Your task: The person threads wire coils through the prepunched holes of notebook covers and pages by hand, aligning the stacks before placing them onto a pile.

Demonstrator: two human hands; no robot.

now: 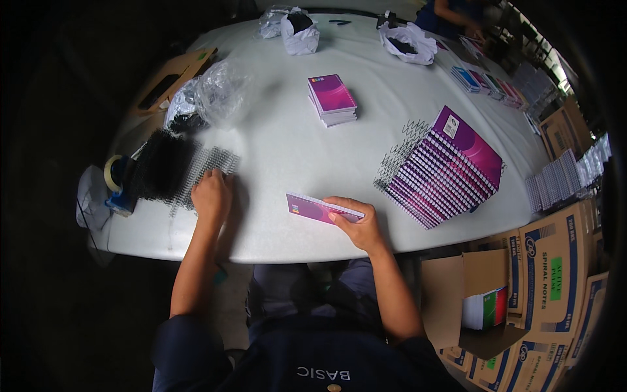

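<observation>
My right hand (356, 222) holds a thin purple notebook (318, 208) above the near edge of the table, its punched edge facing up and away from me. The thumb lies on the cover, with the fingers behind it. At the left, my left hand (212, 196) rests at a pile of black binding wires (176, 166), its fingers curled in on the wires at the pile's right side. The fingertips are partly hidden. A fanned pile of purple notebooks with wires along their edges (444, 173) lies to the right. Farther off is a neat stack of purple notebooks (332, 98).
Clear plastic wrap (222, 91), cardboard (173, 78) and a blue tape dispenser (119, 196) are at the left. White bags (300, 39) (408, 42) stand at the back, near a co-worker (450, 16). Cartons (555, 268), one open (483, 274), crowd the lower right.
</observation>
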